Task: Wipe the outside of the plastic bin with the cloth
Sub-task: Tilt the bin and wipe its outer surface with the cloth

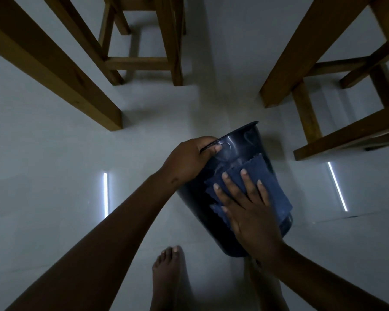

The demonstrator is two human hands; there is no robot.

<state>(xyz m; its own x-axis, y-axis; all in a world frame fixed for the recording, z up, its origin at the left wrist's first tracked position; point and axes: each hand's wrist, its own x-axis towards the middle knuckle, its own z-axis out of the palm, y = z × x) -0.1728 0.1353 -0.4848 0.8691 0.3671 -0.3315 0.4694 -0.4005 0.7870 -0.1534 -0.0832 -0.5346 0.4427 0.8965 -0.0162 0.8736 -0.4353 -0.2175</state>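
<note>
A dark blue plastic bin [238,142] is held tilted above the pale floor, its rim pointing away from me and its base toward my feet. My left hand [189,160] grips the rim on the left side, thumb over the edge. A blue cloth [270,182] with a zigzag edge lies on the bin's outer wall. My right hand [245,207] presses flat on the cloth, fingers spread. The bin's underside and far side are hidden.
Wooden table legs [54,70] stand at the left and a wooden leg [305,55] at the right. Stools [144,61] stand beyond the bin, another stool [346,135] close on the right. My bare foot [169,272] rests on the glossy floor [54,176].
</note>
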